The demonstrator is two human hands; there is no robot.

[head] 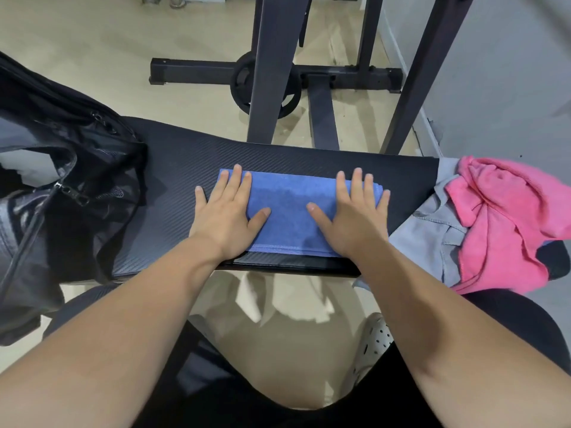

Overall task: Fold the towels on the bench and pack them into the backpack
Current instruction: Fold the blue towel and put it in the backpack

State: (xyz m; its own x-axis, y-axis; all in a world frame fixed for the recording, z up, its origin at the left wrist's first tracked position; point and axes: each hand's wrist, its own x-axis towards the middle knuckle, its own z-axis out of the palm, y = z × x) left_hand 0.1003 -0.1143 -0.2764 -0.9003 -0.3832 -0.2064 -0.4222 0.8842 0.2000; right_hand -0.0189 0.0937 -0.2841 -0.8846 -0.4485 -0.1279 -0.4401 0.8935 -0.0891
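Bench (173,168) carries a folded blue towel (290,211) at its middle, near edge. Left hand (227,211) and right hand (355,217) press flat on the towel's two ends, fingers straight, gripping nothing. Backpack (61,180) lies unzipped on the bench's left end. Pink towel (500,217) lies crumpled over grey cloth (432,230) at the right end.

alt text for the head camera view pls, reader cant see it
A person's left hand and right hand press flat on a folded blue terry towel lying on a black textured padded bench. An open black fabric backpack sits at the bench's left end; a crumpled pink towel lies on grey cloth at its right end.
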